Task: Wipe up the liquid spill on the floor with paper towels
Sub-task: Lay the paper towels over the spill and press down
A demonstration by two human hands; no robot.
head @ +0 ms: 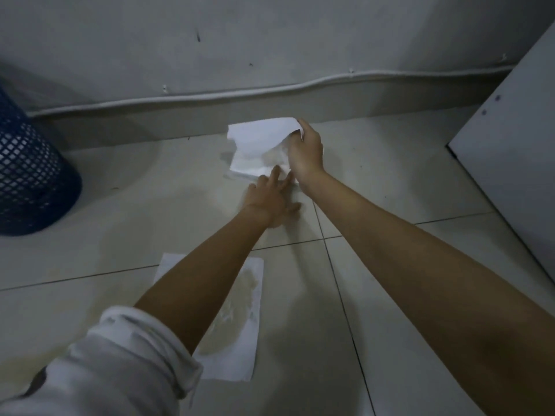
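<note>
We are looking down at a pale tiled floor (390,190) with dark grout lines, where it meets a grey wall (270,40). A thin white cable (210,96) runs along the wall just above the skirting. A dark blue mesh basket (27,175) stands on the floor at the left, and the corner of a white cabinet (510,145) comes in at the right.

A thin film of liquid (223,157) shows on the tile near the wall, just left of the far paper towel (258,145); in the dim light its edges are hard to trace. That far towel lies partly on the floor near the skirting, its upper edge lifted off the tile. Our right hand (306,151) pinches the towel's lifted corner between thumb and curled fingers. Our left hand (270,199) is spread flat with straight fingers, its fingertips reaching the towel's near edge and the palm low over the tile; it looks to be pressing there, though motion blur leaves this uncertain.

A second paper towel (240,310), stained wet and yellowish in its middle, lies flat on the floor closer to us, partly under our left forearm, whose white sleeve (120,355) is rolled up.
</note>
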